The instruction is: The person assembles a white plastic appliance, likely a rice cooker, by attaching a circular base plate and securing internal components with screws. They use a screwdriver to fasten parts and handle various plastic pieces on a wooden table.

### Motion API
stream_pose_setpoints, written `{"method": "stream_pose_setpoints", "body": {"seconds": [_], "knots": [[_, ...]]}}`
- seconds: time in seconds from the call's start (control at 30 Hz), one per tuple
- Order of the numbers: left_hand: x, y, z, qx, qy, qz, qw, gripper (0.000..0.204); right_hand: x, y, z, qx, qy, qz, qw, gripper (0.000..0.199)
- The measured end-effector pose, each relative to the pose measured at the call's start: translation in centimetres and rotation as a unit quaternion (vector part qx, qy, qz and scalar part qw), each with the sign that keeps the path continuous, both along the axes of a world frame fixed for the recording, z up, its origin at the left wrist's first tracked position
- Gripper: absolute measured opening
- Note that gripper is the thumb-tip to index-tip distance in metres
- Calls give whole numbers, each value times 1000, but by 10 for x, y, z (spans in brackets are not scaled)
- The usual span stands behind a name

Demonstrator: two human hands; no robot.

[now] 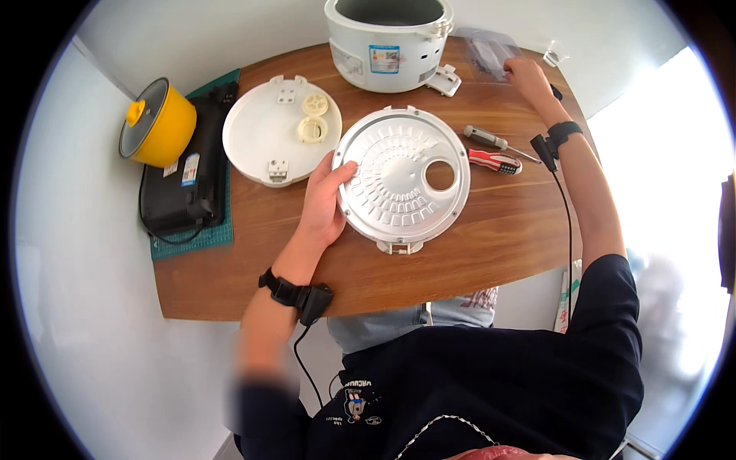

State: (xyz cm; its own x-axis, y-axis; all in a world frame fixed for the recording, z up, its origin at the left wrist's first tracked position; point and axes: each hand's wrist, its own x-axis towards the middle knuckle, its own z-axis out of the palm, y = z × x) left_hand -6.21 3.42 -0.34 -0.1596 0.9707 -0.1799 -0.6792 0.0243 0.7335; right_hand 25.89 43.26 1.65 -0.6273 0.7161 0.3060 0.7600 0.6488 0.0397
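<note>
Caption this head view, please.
Left hand holding a round silver metal plate; right hand at a clear plastic tray.

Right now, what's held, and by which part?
Left hand: silver disc, by its left edge, thumb on top. Right hand: at the clear plastic; can't tell if it grips anything.

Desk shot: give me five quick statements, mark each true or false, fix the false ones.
1. The left hand holds the silver disc. True.
2. The silver disc is square. False: it is round.
3. The right hand is at the clear plastic package. True.
4. Both tools are in the right hand. False: the gray screwdriver and the red-handled tool lie on the table.
5. A yellow pot is left of the silver disc. True.
</note>
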Motion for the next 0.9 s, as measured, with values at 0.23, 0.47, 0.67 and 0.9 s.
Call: {"method": "stream_pose_setpoints", "body": {"seconds": [0.23, 0.47, 0.67, 0.9], "knots": [[3, -1, 1, -6, 5, -12, 1000, 42, -17, -26, 1, 72, 99, 6, 993, 39], [5, -2, 1, 20, -24, -4, 999, 44, -50, -195, 52, 114, 128, 220, 960, 49], [2, -5, 7, 41, -55, -32, 997, 42, -59, -271, 38, 164, 196, 361, 897, 46], [-5, -7, 32, 53, -38, -35, 997, 52, -66, -268, 37, 151, 294, 335, 882, 23]]}}
